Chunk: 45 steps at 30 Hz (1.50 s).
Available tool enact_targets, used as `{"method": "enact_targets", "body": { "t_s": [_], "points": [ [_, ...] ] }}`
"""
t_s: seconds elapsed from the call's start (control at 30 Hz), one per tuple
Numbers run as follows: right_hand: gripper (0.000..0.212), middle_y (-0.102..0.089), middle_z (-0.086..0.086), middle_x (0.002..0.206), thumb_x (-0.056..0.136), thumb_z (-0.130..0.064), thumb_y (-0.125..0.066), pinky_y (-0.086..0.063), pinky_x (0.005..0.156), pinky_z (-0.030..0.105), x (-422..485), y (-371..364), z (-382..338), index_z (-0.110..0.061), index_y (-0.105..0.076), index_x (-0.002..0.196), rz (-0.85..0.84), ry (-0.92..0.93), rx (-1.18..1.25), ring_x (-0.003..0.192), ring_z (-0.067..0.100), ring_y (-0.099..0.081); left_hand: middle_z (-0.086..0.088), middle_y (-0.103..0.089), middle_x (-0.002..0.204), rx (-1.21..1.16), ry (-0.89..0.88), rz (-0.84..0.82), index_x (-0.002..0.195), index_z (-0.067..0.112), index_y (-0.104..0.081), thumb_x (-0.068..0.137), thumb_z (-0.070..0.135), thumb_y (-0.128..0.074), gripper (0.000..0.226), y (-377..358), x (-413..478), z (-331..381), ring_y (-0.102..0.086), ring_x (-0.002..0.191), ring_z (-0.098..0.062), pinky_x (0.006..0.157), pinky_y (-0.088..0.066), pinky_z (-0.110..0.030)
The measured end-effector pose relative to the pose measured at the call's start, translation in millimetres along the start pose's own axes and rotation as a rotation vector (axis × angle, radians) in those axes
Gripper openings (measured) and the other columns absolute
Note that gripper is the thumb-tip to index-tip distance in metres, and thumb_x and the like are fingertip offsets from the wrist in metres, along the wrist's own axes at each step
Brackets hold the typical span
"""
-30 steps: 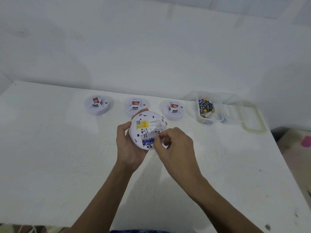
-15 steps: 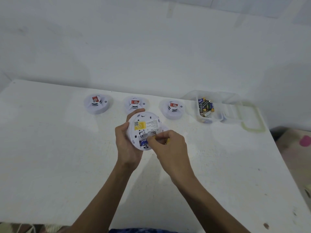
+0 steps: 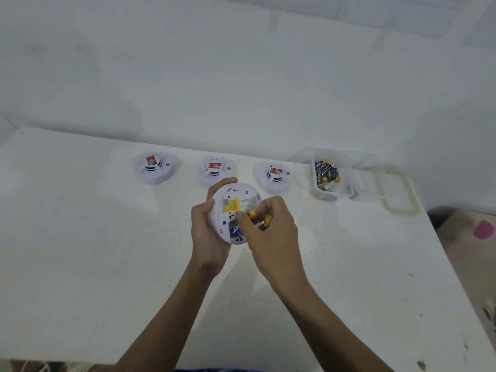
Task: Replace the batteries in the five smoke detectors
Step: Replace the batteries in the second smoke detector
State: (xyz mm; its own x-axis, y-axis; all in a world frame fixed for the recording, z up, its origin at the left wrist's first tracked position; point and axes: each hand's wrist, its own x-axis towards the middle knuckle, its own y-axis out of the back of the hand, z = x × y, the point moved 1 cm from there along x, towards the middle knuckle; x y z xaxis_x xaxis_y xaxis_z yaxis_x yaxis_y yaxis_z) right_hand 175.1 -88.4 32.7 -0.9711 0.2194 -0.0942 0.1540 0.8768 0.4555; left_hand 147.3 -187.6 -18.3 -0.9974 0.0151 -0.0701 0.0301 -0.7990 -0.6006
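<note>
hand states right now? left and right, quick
Left hand: grips the smoke detector, its back toward the camera.
Right hand: pinches a yellow-ended battery.

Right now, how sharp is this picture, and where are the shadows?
Head view: soft, even light, no glare; pale shadows on the table under the arms. Head view: the right hand and its batteries look slightly smeared; the label print on the detector is unreadable.
</note>
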Motion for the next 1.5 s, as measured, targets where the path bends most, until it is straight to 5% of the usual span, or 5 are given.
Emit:
{"method": "enact_targets", "body": {
  "t_s": [0.5, 0.67, 0.93, 1.27, 1.5],
  "points": [
    [0.015, -0.059, -0.002, 0.073, 0.088, -0.010, -0.058, -0.049, 0.053, 0.028, 32, 73, 14, -0.020, -0.048, 0.093, -0.033, 0.014, 0.082, 0.050, 0.004, -0.052, -0.020, -0.046, 0.139, -0.219, 0.182, -0.058, 0.127, 0.016, -0.057, 0.071, 0.044, -0.060, 0.063, -16, 9, -14, -0.036, 0.134, -0.044, 0.111, -0.026, -0.062],
    [0.014, -0.060, 0.005, 0.087, 0.089, -0.011, -0.057, -0.047, 0.050, 0.018, 60, 115, 28, -0.018, -0.055, 0.100, -0.056, 0.004, -0.021, 0.051, 0.004, -0.054, -0.023, -0.040, 0.144, -0.254, 0.261, -0.110, 0.129, 0.014, -0.052, 0.078, 0.039, -0.050, 0.057, -29, 14, -28, -0.033, 0.135, -0.047, 0.110, -0.016, -0.069],
    [0.011, -0.059, 0.002, 0.068, 0.084, -0.009, -0.060, -0.057, 0.063, 0.040, 133, 190, 67, -0.015, -0.061, 0.093, 0.036, -0.022, -0.174, 0.057, 0.019, -0.056, -0.023, -0.035, 0.149, -0.334, 0.329, -0.110, 0.134, 0.015, -0.048, 0.079, 0.037, -0.045, 0.059, -71, 19, -46, -0.033, 0.136, -0.045, 0.111, -0.015, -0.068],
    [0.017, -0.060, 0.013, 0.092, 0.077, -0.003, -0.054, -0.056, 0.075, 0.045, 225, 231, 130, -0.010, -0.058, 0.092, 0.004, -0.107, -0.433, 0.078, 0.033, -0.064, -0.023, -0.040, 0.146, -0.313, 0.366, 0.024, 0.144, 0.013, -0.038, 0.088, 0.036, -0.028, 0.061, -114, 20, -80, -0.039, 0.132, -0.046, 0.104, -0.025, -0.071],
    [0.013, -0.060, 0.015, 0.104, 0.080, -0.005, -0.056, -0.052, 0.070, 0.032, 265, 224, 163, -0.012, -0.054, 0.092, -0.187, -0.076, -0.707, 0.085, 0.030, -0.063, -0.021, -0.052, 0.137, -0.327, 0.321, -0.025, 0.126, 0.020, -0.060, 0.067, 0.038, -0.055, 0.062, -136, 21, -101, -0.047, 0.126, -0.045, 0.103, -0.029, -0.069]
  ]
}}
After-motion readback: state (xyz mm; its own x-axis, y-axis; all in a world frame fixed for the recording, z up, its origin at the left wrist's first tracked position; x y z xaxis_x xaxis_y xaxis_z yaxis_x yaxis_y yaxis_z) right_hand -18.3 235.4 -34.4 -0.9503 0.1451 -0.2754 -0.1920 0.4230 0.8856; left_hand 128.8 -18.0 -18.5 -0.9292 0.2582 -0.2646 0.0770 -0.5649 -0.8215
